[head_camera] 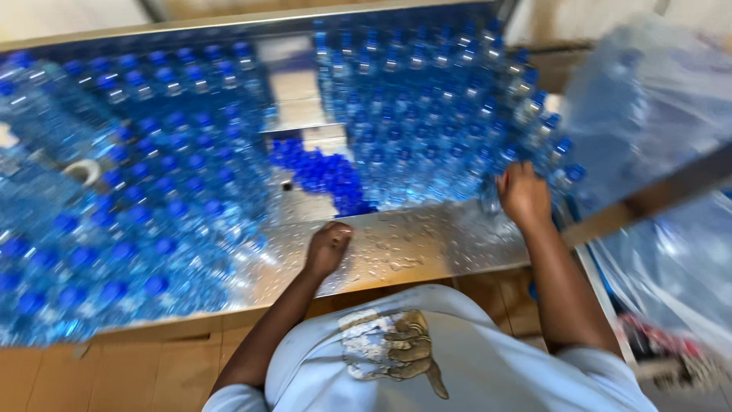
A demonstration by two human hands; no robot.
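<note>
My left hand rests as a loose fist on the wet steel table, holding nothing. My right hand reaches to the right group of clear water bottles with blue caps and grips one bottle at the group's near edge. A second large group of capped bottles fills the table's left side. Between the groups lies a pile of loose blue caps. The frame is motion-blurred.
A clear plastic bag stuffed with bottles hangs at the right above a metal rail. More bagged bottles sit lower right. The floor below is tiled brown. My white shirt fills the bottom.
</note>
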